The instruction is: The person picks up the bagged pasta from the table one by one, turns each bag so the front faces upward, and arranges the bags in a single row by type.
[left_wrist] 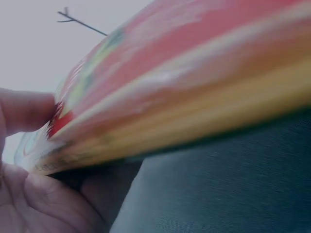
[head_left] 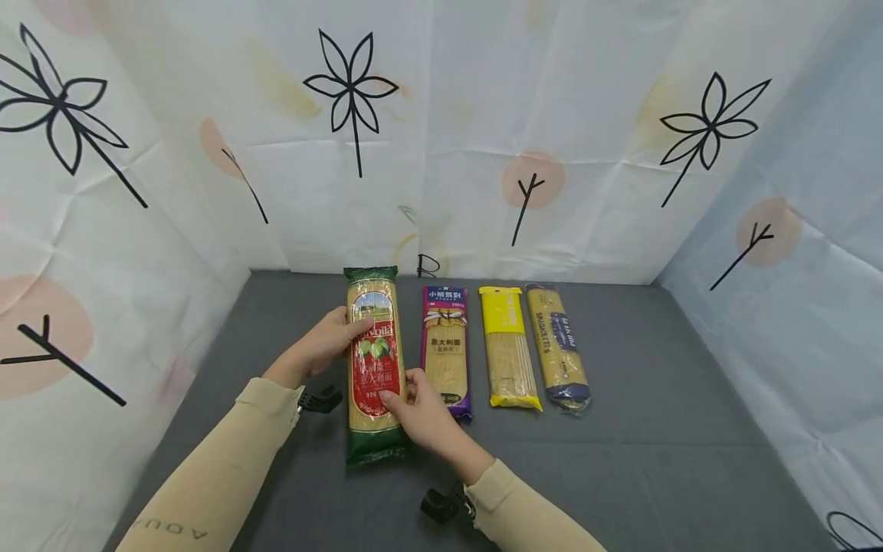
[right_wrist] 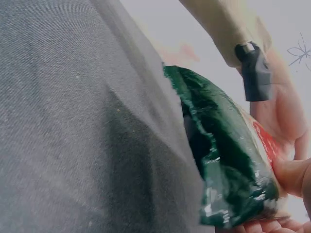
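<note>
A long packet of spaghetti (head_left: 375, 360) with a red label and green ends is held between both hands, tilted and lifted off the grey cloth. My left hand (head_left: 323, 346) grips its left edge, thumb on the front and fingers behind. On the lower right edge my right hand (head_left: 431, 418) holds it, thumb over the red label. The left wrist view shows the left thumb (left_wrist: 26, 110) on the packet's side. In the right wrist view the green end (right_wrist: 228, 145) of the packet stands above the cloth, the right thumb (right_wrist: 291, 177) on its front.
To the right lie a purple pasta packet (head_left: 446, 353), a yellow-topped noodle packet (head_left: 510, 349) and a blue-and-clear spaghetti packet (head_left: 557, 345), side by side on the grey cloth (head_left: 655, 460). White printed fabric (head_left: 455, 115) hangs behind and at both sides.
</note>
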`<state>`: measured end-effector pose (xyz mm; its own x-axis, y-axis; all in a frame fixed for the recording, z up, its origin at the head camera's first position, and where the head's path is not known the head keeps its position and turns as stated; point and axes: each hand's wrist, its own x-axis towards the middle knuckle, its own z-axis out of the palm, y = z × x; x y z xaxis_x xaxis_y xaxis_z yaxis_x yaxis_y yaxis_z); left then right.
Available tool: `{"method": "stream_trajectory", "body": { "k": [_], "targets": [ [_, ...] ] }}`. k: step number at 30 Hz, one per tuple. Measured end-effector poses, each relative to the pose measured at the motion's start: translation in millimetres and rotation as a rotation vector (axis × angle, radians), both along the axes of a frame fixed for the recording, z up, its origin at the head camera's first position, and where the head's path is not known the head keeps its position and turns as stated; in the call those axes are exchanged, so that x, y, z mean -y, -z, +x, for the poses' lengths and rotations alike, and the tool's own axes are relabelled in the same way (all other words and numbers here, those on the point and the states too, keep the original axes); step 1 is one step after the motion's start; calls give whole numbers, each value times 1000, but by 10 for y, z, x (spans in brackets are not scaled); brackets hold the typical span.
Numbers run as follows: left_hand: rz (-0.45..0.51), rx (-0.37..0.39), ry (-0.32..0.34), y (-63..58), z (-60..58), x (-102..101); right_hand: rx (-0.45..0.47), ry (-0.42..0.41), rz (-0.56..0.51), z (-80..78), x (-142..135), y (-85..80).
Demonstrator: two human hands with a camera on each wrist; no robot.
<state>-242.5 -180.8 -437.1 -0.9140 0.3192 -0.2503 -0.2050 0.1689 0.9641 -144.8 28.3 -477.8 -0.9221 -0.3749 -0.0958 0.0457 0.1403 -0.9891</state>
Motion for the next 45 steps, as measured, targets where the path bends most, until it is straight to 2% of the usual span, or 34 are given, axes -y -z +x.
{"method": "stream_trajectory", "body": {
  "k": [5,11,15,20,23,25,27,32,34,40,45],
  "targets": [
    [-77,55,68,149,46,-4,15,21,0,-27,52,-44],
    [-184,109,72,268,104,18,68,4,43,-17,104,-48],
    [-215,110,19,324,114,25,64,6,77,-36,133,-18],
    [-147,121,-101,358,103,14,36,33,85,-90,186,-29],
    [-125,97,-155,353,102,24,30,43,72,-105,208,-41],
    [-153,65,-182,345,107,39,22,40,71,-111,214,-37],
    [-223,37,-171,339,124,58,8,25,95,-122,214,-29],
    [-389,52,-57,370,191,103,-47,-32,234,-207,187,14],
    [-407,64,-22,392,212,114,-60,-51,297,-249,175,18],
    [-418,73,-7,438,230,151,-43,-79,445,-332,179,-9],
    [-417,74,12,456,224,186,-5,-80,472,-335,199,-31]
  ]
}}
